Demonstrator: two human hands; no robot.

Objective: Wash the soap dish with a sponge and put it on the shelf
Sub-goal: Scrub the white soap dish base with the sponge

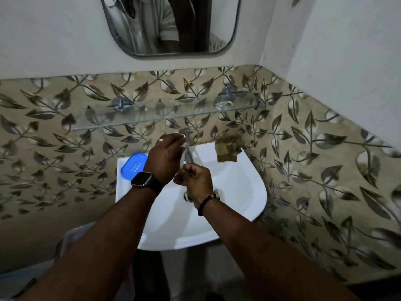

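Observation:
The blue soap dish [132, 165], with slots in its middle, lies on the back left rim of the white sink [243, 192]. A brownish sponge [228, 152] sits on the back right rim. My left hand [166, 158] is over the basin by the tap [188, 151], closed on a thin white object [183, 156] that I see edge-on; what it is I cannot tell. My right hand [196, 180] is just below, fingers curled and pinching that object's lower end. The glass shelf [152, 120] on the tiled wall above the tap holds nothing.
A mirror [171, 25] hangs above the shelf. The leaf-patterned tiled wall turns a corner close on the right. A clear plastic container [73, 235] stands on the floor left of the sink pedestal.

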